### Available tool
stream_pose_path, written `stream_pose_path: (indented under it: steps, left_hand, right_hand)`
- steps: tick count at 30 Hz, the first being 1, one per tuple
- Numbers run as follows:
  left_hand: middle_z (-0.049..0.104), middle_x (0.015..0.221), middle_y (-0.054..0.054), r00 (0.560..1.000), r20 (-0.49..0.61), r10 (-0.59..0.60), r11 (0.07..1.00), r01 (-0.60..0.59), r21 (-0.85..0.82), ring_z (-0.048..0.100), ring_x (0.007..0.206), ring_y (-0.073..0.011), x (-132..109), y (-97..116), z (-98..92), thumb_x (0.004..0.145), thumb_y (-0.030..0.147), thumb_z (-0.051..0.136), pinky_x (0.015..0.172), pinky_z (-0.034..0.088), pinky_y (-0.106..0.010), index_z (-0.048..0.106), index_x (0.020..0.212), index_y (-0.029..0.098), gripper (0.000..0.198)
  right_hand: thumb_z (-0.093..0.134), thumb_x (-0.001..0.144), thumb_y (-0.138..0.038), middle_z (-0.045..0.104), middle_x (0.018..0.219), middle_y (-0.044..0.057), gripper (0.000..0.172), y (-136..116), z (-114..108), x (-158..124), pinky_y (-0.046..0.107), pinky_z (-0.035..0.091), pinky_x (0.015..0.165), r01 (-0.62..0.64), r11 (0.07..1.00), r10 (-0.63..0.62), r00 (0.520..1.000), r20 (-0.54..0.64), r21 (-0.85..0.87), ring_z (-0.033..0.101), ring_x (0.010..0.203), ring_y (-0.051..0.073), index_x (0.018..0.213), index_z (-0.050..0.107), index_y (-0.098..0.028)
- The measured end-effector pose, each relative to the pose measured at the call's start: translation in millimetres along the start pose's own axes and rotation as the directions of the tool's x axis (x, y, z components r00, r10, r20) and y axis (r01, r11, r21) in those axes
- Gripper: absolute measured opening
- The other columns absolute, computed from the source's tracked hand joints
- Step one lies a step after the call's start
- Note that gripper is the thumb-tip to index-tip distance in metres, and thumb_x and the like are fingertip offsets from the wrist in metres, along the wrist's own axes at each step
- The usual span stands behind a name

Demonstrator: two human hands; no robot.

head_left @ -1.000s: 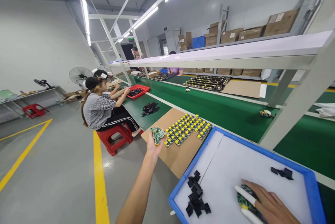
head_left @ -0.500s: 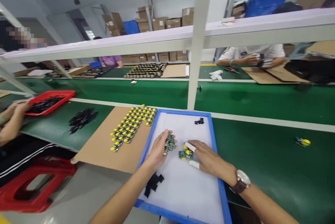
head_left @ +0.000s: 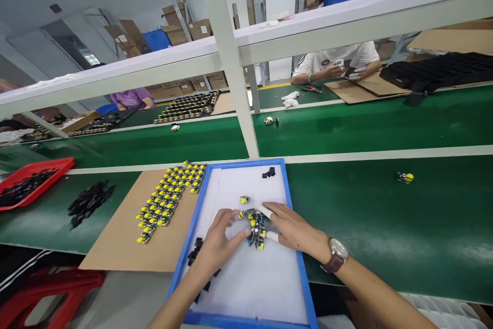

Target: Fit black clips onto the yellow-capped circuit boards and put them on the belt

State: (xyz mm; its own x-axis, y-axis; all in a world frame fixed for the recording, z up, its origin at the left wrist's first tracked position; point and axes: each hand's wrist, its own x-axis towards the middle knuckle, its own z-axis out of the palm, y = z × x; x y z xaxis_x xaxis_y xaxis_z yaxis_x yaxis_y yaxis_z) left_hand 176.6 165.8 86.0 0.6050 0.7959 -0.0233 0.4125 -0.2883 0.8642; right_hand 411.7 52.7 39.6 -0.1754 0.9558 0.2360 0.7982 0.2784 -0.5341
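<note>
A small heap of circuit boards with yellow parts lies in the blue-rimmed tray between my hands. My left hand is at the heap's left side, thumb and fingers apart. My right hand, with white covers on two fingertips and a watch on the wrist, reaches the heap from the right, its fingers spread. One single board lies just beyond the heap. Small black pieces lie partly hidden under my left forearm, and more black pieces sit at the tray's far end.
Left of the tray, rows of yellow-topped boards stand on cardboard. Farther left are a black pile and a red tray. A single board lies on the right. A shelf post rises behind the tray; a co-worker sits opposite.
The boards held in my left hand now lie heaped on the tray, and that hand has opened. My right hand stays beside them. The camera view has turned to the right.
</note>
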Motion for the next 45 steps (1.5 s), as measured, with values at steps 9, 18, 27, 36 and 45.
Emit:
stream_pose_path:
  steps: [9, 18, 27, 36, 45]
  left_hand:
    - [0.064, 0.101, -0.009, 0.952, 0.066, 0.298, 0.856, -0.297, 0.424, 0.063, 0.094, -0.0264, -33.5, 0.4, 45.6, 0.094, 0.036, 0.062, 0.082, 0.054, -0.041, 0.067, 0.116, 0.023, 0.026]
    - [0.068, 0.084, -0.008, 0.987, 0.147, -0.058, 0.975, 0.088, -0.204, 0.067, 0.071, -0.0183, -38.0, 21.5, 31.0, 0.106, 0.043, 0.030, 0.068, 0.060, -0.034, 0.067, 0.087, 0.015, 0.051]
    - [0.072, 0.126, -0.007, 0.914, -0.074, 0.399, 0.903, -0.377, 0.207, 0.070, 0.114, -0.0209, -64.8, 18.2, 27.3, 0.095, 0.014, 0.063, 0.101, 0.058, -0.034, 0.062, 0.134, 0.026, 0.041]
    - [0.073, 0.092, -0.004, 0.802, -0.258, 0.539, 0.799, -0.390, 0.459, 0.071, 0.076, -0.0163, -45.9, 15.4, 32.8, 0.091, 0.011, 0.067, 0.074, 0.060, -0.028, 0.065, 0.111, 0.021, 0.022]
    - [0.052, 0.144, -0.013, 0.969, 0.185, 0.162, 0.845, -0.233, 0.481, 0.055, 0.131, -0.0332, 1.7, -0.1, -3.3, 0.082, 0.044, 0.078, 0.107, 0.050, -0.050, 0.039, 0.152, 0.032, 0.082]
  right_hand:
    - [0.053, 0.074, 0.012, 0.039, 0.159, 0.016, 0.062, -11.3, -8.7, -0.3, 0.057, 0.037, 0.119, 0.118, 0.993, -0.119, 0.989, -0.086, -0.018, 0.028, 0.151, 0.034, 0.130, 0.058, -0.014]
    - [0.061, 0.098, -0.018, 0.064, 0.129, 0.013, 0.044, -38.7, -15.5, -11.3, 0.045, 0.054, 0.103, 0.248, 0.927, -0.174, 0.949, -0.262, 0.282, 0.060, 0.121, 0.025, 0.142, 0.052, -0.021]
    - [0.061, 0.099, -0.026, 0.065, 0.123, 0.012, 0.044, -63.0, -11.1, -17.3, 0.044, 0.054, 0.101, 0.068, 0.895, -0.011, 0.992, -0.129, 0.442, 0.061, 0.116, 0.025, 0.142, 0.052, -0.023]
    - [0.059, 0.099, -0.016, 0.070, 0.097, 0.008, 0.026, -62.0, 22.7, -11.4, 0.039, 0.058, 0.079, 0.079, 0.956, 0.035, 0.925, -0.378, 0.282, 0.066, 0.091, 0.024, 0.123, 0.065, -0.022]
    - [0.078, 0.086, -0.029, 0.058, 0.129, 0.020, 0.055, -28.9, 6.3, -6.6, 0.053, 0.054, 0.098, -0.041, 0.999, 0.032, 0.960, -0.277, -0.028, 0.055, 0.120, 0.035, 0.133, 0.055, -0.013]
